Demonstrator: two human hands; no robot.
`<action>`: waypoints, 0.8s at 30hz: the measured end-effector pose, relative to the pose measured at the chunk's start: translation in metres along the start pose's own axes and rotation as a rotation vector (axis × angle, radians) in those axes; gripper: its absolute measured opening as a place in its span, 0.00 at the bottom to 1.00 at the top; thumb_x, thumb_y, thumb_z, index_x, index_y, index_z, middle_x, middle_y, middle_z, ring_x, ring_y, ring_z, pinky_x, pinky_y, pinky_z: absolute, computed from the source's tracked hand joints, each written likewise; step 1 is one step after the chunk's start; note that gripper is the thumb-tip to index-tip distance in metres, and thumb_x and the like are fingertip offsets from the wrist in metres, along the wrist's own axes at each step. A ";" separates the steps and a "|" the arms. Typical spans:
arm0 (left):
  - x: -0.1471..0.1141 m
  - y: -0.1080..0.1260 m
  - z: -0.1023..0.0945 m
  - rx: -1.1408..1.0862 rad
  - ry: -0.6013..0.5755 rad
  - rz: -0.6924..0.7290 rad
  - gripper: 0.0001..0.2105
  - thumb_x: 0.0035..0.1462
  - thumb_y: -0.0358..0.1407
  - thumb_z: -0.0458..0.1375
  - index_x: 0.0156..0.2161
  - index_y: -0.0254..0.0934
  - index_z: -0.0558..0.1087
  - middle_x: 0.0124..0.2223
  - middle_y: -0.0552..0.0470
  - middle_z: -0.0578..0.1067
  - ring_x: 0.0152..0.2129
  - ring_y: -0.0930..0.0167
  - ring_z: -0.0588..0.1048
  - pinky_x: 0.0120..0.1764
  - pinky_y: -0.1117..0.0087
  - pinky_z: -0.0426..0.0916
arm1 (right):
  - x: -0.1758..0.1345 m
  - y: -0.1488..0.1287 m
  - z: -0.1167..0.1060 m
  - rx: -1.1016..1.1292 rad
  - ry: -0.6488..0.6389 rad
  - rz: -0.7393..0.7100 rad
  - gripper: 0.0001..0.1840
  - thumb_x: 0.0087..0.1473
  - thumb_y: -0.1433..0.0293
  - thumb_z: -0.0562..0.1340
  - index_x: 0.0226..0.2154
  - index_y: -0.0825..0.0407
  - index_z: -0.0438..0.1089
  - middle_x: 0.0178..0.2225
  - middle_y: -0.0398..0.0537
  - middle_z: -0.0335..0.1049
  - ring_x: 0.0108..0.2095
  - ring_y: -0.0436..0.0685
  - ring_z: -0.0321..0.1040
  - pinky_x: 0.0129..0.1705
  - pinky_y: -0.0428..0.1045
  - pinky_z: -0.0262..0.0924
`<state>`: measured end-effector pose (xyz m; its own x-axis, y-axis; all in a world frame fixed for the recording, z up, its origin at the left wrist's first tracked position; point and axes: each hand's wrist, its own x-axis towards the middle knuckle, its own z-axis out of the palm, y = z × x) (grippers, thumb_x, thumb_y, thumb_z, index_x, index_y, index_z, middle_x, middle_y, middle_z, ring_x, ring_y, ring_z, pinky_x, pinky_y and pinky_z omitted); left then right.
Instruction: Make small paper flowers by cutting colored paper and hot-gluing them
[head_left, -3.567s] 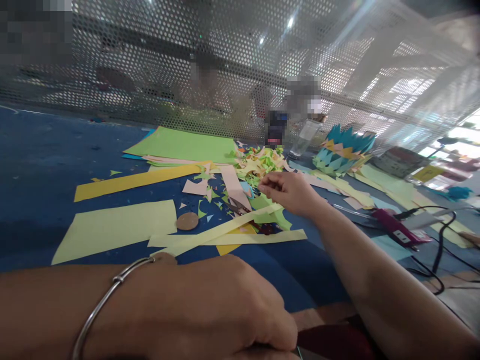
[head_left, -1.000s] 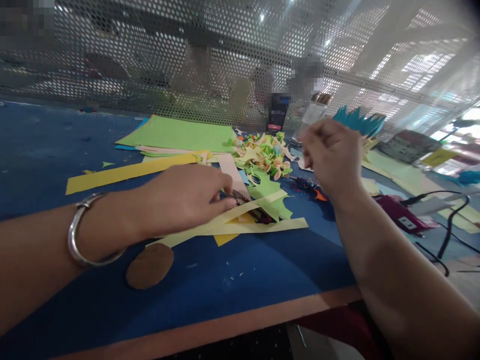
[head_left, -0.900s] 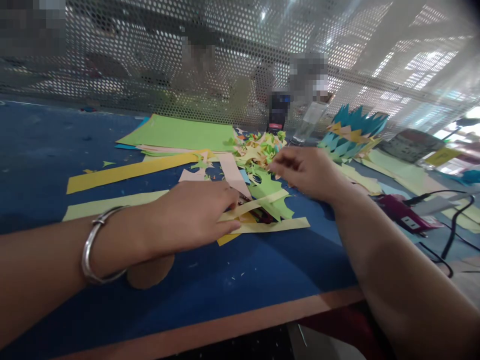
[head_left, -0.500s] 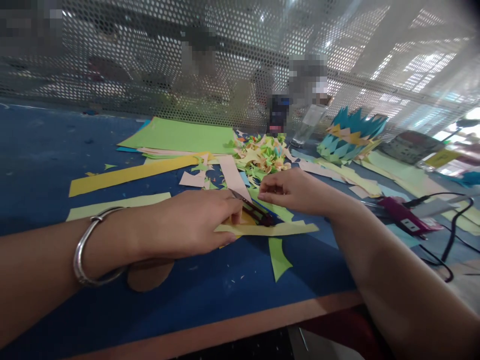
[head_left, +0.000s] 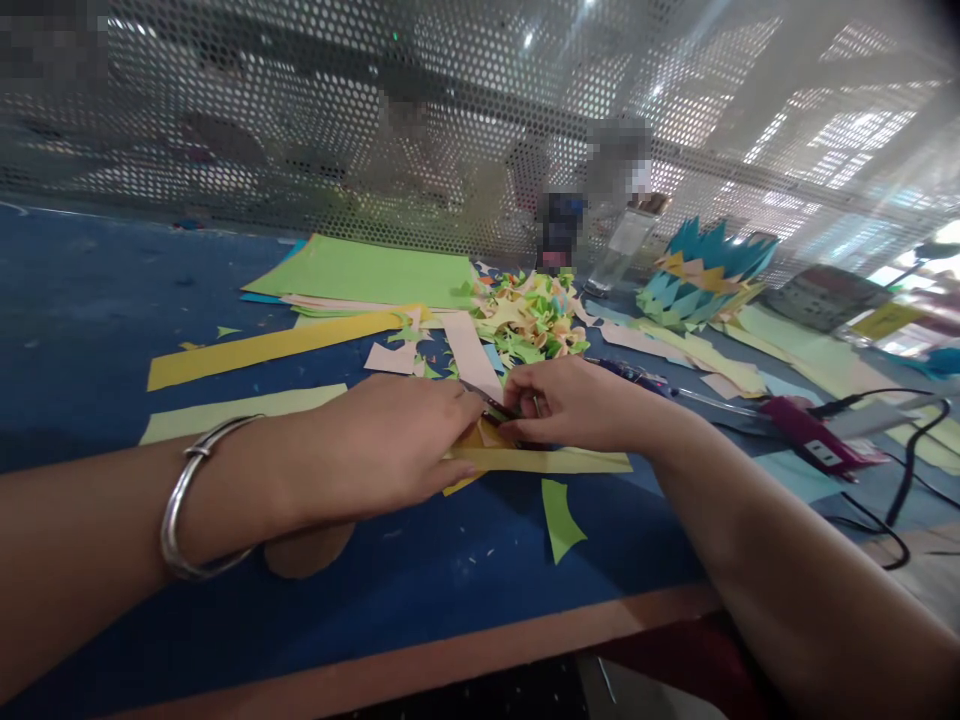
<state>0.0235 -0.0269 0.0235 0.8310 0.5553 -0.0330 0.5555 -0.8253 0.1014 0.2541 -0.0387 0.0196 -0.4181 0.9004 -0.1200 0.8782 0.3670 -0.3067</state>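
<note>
My left hand [head_left: 397, 430], a silver bangle on its wrist, lies low over the table. Its thumb and curled fingers close on the left end of a pale yellow paper strip [head_left: 577, 461]. By its fingertips is a narrow dark tool with a pointed tip [head_left: 474, 390], its exact kind unclear. My right hand [head_left: 555, 400] curls its fingers and thumb around the other end of that tool, which it mostly covers. An orange-yellow paper piece [head_left: 466, 484] shows beneath the strip. Nearer me lies a green paper scrap [head_left: 561, 520].
Mixed paper clippings [head_left: 532, 315] are heaped beyond my hands, beside stacked green sheets [head_left: 375, 270]. A yellow strip [head_left: 277, 350] lies left. To the right are a paper crown [head_left: 709, 270], a clear bottle [head_left: 619, 250] and a purple power strip [head_left: 825, 440] with cables. A perforated screen stands behind.
My right hand has come down and toward me onto the dark tool, covering much of it. A dark blue patterned stick now shows behind the right wrist. The left hand stays nearly in place.
</note>
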 end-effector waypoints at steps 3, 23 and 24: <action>-0.001 0.001 -0.001 0.022 -0.024 -0.002 0.11 0.61 0.45 0.54 0.38 0.40 0.71 0.38 0.47 0.77 0.32 0.61 0.75 0.28 0.66 0.53 | -0.001 -0.004 0.001 -0.047 0.034 0.021 0.08 0.51 0.64 0.64 0.33 0.51 0.72 0.28 0.43 0.74 0.25 0.49 0.64 0.26 0.46 0.50; 0.008 -0.002 0.009 -0.128 0.033 -0.058 0.16 0.59 0.47 0.56 0.45 0.37 0.71 0.46 0.42 0.73 0.42 0.57 0.73 0.40 0.61 0.63 | 0.002 0.007 -0.003 0.038 0.504 0.039 0.04 0.53 0.68 0.60 0.28 0.52 0.67 0.21 0.41 0.66 0.22 0.49 0.59 0.27 0.47 0.47; 0.008 -0.003 0.009 -0.149 0.025 -0.058 0.16 0.59 0.47 0.56 0.45 0.37 0.71 0.46 0.43 0.73 0.43 0.58 0.73 0.40 0.61 0.64 | 0.003 0.007 -0.002 0.039 0.501 0.035 0.04 0.53 0.68 0.60 0.28 0.52 0.67 0.21 0.41 0.66 0.22 0.49 0.58 0.27 0.47 0.47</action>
<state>0.0287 -0.0213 0.0138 0.7954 0.6057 -0.0190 0.5909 -0.7683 0.2460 0.2595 -0.0334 0.0194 -0.2171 0.9170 0.3345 0.8765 0.3340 -0.3467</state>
